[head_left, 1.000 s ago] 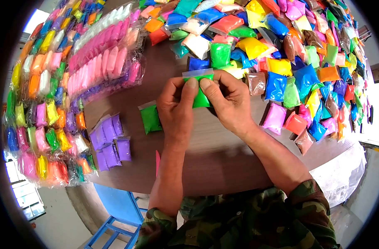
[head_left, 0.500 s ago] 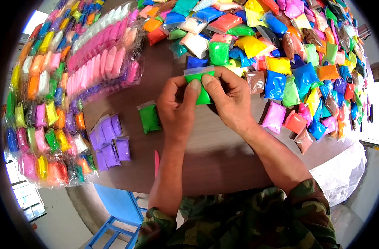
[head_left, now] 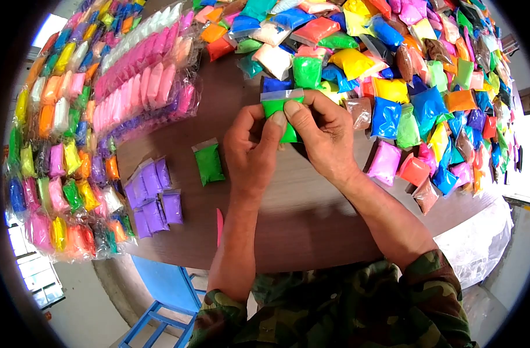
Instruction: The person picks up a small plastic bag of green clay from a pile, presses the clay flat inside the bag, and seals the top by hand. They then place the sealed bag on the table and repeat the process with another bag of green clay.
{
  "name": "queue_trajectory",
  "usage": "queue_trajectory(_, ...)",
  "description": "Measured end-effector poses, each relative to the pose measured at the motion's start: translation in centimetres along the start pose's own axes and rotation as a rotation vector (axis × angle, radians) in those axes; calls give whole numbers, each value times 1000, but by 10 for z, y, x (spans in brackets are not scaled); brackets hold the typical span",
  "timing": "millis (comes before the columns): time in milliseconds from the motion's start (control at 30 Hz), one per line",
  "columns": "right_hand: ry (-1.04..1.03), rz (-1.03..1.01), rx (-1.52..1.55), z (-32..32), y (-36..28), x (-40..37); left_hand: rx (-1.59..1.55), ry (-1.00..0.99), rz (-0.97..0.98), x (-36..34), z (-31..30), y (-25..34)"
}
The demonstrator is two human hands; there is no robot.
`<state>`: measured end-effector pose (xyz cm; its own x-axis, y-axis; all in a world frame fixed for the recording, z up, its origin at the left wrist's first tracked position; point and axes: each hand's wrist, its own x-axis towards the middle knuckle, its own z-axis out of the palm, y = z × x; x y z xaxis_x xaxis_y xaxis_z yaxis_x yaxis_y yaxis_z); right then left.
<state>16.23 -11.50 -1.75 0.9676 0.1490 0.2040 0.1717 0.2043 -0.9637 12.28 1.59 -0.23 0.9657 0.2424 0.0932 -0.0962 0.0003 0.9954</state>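
A small clear bag of bright green clay-like material (head_left: 289, 134) is held up between both hands over the table. My left hand (head_left: 250, 145) pinches its left side, thumb on the front face. On the other side my right hand (head_left: 323, 133) grips it, thumb pressed near the top and fingers curled behind. The bag's clear top strip shows above the thumbs. Left of my left hand lies another green bag (head_left: 208, 164) flat on the table. Further left, several purple bags (head_left: 152, 185) lie in an overlapping group.
A large heap of mixed-colour bags (head_left: 387, 87) covers the table's back and right. Pink and white bags (head_left: 143, 81) lie stacked at back left, beside rows of mixed bags (head_left: 62, 168). A pink strip (head_left: 220, 227) lies near my left forearm. A blue chair (head_left: 166, 284) stands below the table's edge.
Both hands and the green bag have shifted very slightly to the right and up. The grip on the bag looks the same.
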Motion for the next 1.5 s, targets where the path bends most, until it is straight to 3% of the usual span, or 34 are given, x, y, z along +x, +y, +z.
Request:
queue_trajectory(100,36,-45,-4,0,-3,0,-12,-4,17,2,3,-2)
queue_trajectory(367,45,120,336,6,-6,0,-42,-34,-81,0,4,0)
queue_trajectory(567,15,36,136,-1,3,4,36,-3,-27,0,5,0)
queue_trajectory(667,38,64,283,0,1,4,-16,-33,-47,-1,10,5)
queue_trajectory(1000,-20,38,175,-1,-4,5,-25,-39,-54,2,3,-3)
queue_trajectory(1300,77,106,287,4,-9,4,-101,-53,-60,1,6,1)
queue_trajectory(1500,37,-14,122,-3,1,4,-57,-80,-39,2,2,-2)
